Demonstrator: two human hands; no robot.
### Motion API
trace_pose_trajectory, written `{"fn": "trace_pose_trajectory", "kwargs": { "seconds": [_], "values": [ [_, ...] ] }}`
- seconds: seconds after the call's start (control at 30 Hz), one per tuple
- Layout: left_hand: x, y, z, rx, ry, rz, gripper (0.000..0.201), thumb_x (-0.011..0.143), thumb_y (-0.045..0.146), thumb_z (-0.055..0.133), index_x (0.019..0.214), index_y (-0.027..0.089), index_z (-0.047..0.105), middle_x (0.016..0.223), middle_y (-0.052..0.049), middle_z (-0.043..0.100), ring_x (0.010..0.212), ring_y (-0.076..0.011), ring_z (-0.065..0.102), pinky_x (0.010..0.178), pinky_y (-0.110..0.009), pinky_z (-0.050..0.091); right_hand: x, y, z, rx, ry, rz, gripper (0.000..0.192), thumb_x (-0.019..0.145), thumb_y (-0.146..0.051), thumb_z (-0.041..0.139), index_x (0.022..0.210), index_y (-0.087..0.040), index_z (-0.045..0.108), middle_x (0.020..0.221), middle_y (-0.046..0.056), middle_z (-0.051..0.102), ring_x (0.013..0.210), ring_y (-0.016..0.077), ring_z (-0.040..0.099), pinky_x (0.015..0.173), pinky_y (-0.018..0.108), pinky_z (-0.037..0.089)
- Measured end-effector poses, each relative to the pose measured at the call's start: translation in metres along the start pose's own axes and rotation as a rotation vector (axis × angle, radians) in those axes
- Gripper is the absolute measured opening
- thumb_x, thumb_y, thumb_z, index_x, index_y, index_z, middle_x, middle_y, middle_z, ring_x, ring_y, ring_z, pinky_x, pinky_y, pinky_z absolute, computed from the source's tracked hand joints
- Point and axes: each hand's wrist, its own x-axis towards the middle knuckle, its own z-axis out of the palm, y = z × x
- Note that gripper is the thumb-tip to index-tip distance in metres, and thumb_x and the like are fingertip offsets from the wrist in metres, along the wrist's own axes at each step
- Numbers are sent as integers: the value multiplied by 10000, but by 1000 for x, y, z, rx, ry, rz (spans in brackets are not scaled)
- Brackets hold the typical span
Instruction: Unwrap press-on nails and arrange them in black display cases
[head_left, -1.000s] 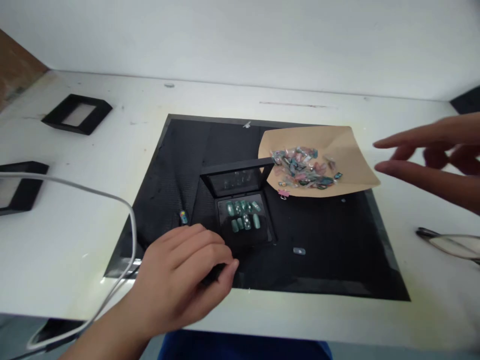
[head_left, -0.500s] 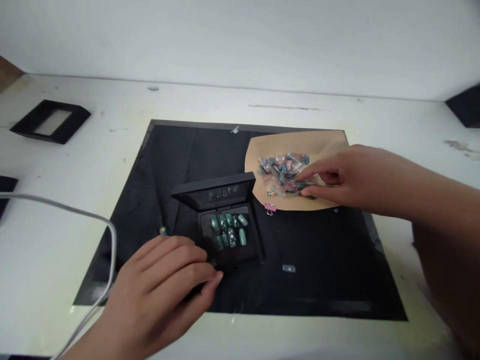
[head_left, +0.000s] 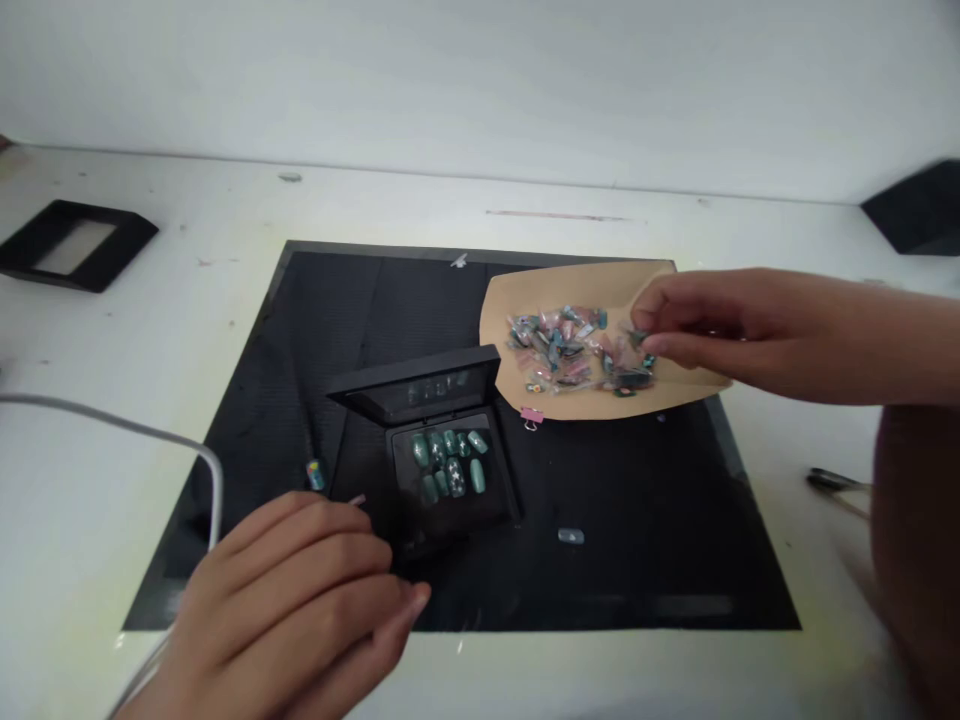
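My right hand [head_left: 720,335] is over the right side of a loose pile of press-on nails [head_left: 566,345]. Its thumb and forefinger pinch a small greenish press-on nail [head_left: 637,337], partly hidden by the fingertips. The pile lies on a tan paper sheet [head_left: 517,290]. My left hand [head_left: 300,590] rests at the front left of an open black box [head_left: 442,515], fingers curled and thumb pressed in. What it holds, if anything, is hidden. Several green nails [head_left: 455,477], some with star patterns, stand in rows inside the box. Its mirrored lid [head_left: 420,380] leans back.
Beneath lies a black mat [head_left: 637,560]. A grey-blue nail [head_left: 571,536] and a colourful nail [head_left: 316,474] sit on it. A pink binder clip [head_left: 532,416] is at the paper's edge. A white cable [head_left: 202,450] runs at left; tweezers [head_left: 836,482] lie at right.
My right hand has drawn back rightward from the middle of the pile, its fingertips now closed together. My left hand has slid slightly down and left, baring more of the colourful nail.
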Motion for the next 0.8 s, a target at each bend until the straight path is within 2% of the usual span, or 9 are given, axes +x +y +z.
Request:
{"fn": "trace_pose_trajectory", "kwargs": {
  "seconds": [0.1,0.17,0.23,0.37,0.47,0.6,0.8],
  "values": [
    [-3,-1,-2,-21,-42,20,93,852,92,742,895,157,692,827,-22,692,832,-174,625,807,-385,496,-4,-2,-10,256,-167,-50,295,979,-586,509,1007,-302,586,677,-30,593,534,132,497,444,270,420],
    [-4,-2,-1,-14,-97,29,81,877,90,710,917,159,695,855,-22,705,821,-166,632,809,-382,496,-6,-6,-14,419,-233,-89,262,998,-534,511,965,-281,571,696,-29,611,517,115,526,444,263,450],
    [-5,-4,0,-15,-95,39,80,878,84,701,915,155,692,848,-22,702,778,-156,632,799,-380,502,-7,-10,-16,544,-251,-120,220,1001,-483,532,958,-270,564,712,-28,637,487,101,549,439,259,470],
    [-2,-5,-1,-10,-25,32,97,846,65,720,886,146,685,811,-23,686,716,-150,627,759,-378,517,-9,-14,-17,739,-196,-141,98,946,-370,632,977,-280,608,662,-55,634,437,93,562,418,240,464],
    [2,-5,-2,2,-17,27,91,853,69,707,855,155,676,787,-10,680,692,-141,630,715,-355,520,-11,-18,-18,808,-161,-171,41,871,-289,681,862,-257,657,656,-52,658,455,115,610,437,261,496],
    [3,-5,-3,15,-24,14,97,869,64,687,855,159,668,775,-7,687,699,-137,636,723,-350,522,-9,-25,-18,807,-56,-200,121,814,-246,689,698,-226,666,568,-38,620,439,117,586,432,277,486],
    [0,-7,-4,5,-35,6,102,880,63,688,898,161,666,787,-6,694,713,-137,638,722,-353,513,-6,-29,-13,861,54,-193,100,753,-196,669,663,-240,669,533,-47,613,432,114,575,424,278,483]
  ]
}}
